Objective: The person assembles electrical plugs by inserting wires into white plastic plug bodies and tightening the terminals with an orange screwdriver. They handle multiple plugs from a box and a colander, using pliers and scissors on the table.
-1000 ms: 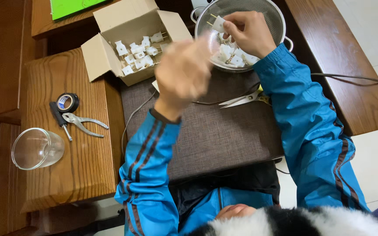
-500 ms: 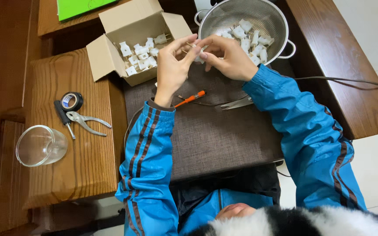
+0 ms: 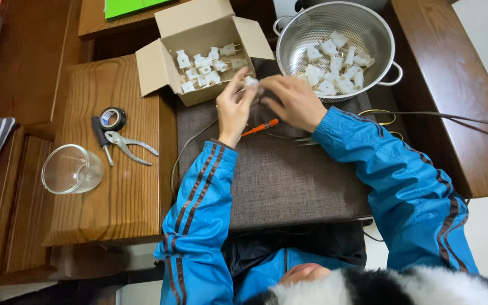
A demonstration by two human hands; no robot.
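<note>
Both hands together over the grey mat [image 3: 278, 175], pinching one small white plug part [image 3: 251, 81] btwn them. Left hand [image 3: 234, 104] fingers closed on its left side, right hand [image 3: 292, 100] closed on its right; part sits at the fingertips, off the surface. Orange-handled screwdriver [image 3: 261, 127] lies on mat just under the hands. Cardboard box [image 3: 199, 62] w/ more white parts just above-left of left hand. Metal colander [image 3: 334, 48] w/ white parts just above right hand. Well left of hands: tape roll [image 3: 112, 118], pliers [image 3: 128, 147], glass jar [image 3: 72, 169] on the wooden surface [image 3: 120, 209].
</note>
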